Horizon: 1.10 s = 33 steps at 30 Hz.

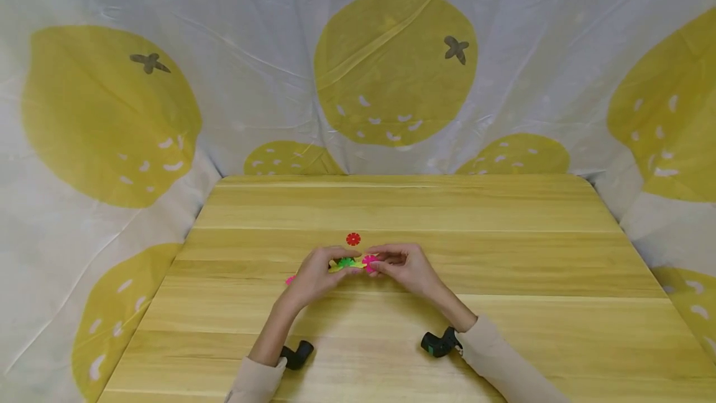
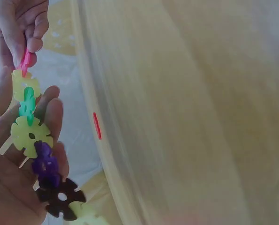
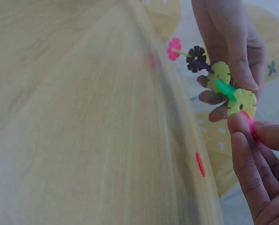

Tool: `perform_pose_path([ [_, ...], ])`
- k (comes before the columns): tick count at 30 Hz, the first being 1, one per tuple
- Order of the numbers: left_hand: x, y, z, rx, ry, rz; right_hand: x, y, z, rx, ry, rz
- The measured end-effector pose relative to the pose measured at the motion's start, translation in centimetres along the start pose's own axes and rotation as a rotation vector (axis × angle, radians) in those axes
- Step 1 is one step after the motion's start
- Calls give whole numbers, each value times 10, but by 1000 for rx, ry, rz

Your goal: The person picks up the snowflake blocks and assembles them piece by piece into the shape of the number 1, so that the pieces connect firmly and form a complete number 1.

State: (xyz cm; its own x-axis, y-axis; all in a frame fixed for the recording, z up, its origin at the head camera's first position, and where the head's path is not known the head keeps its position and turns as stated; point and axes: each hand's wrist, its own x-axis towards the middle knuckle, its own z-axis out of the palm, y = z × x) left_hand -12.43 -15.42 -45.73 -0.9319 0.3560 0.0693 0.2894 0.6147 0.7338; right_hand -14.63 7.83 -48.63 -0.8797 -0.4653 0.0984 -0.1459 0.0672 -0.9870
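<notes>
A chain of slotted plastic flower discs (image 2: 43, 164) hangs together in yellow, green, purple and black pieces. My left hand (image 1: 314, 277) holds this chain from beneath, its fingers behind the discs. At the chain's right end, my right hand (image 1: 413, 271) pinches a pink disc (image 1: 370, 262) between thumb and fingertips. In the right wrist view that pink disc meets the edge of a yellow disc (image 3: 243, 103); how deep it sits in the slot is hidden by the fingers. Another pink disc (image 3: 175, 48) forms the chain's far end, beyond a black disc (image 3: 195, 59).
A single red disc (image 1: 353, 239) lies on the wooden table (image 1: 503, 235) just beyond the hands. Black devices (image 1: 440, 343) are worn at both wrists. A white cloth with yellow fruit prints (image 1: 397, 67) hangs behind and beside the table.
</notes>
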Motion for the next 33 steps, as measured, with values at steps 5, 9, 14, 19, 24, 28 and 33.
perform_pose_path([
  [5, -4, -2, 5, 59, 10, -3, 1, 0, 2, 89, 5, 83],
  [9, -5, 2, 8, 109, 35, 34, 4, 1, 5, 154, 26, 129],
  [14, -5, 7, 6, 162, 62, 95, 6, 0, 10, 222, 44, 159],
  [19, -5, 6, 3, 194, 129, 142, 8, -5, 13, 210, 71, 189],
  [24, -4, 3, -2, 206, 147, 164, 11, -6, 14, 210, 91, 232],
  [28, -3, -2, -9, 222, 145, 156, 17, -1, 10, 187, 93, 243],
  [33, -4, -8, -13, 226, 138, 115, 25, 15, 2, 81, 106, 225],
])
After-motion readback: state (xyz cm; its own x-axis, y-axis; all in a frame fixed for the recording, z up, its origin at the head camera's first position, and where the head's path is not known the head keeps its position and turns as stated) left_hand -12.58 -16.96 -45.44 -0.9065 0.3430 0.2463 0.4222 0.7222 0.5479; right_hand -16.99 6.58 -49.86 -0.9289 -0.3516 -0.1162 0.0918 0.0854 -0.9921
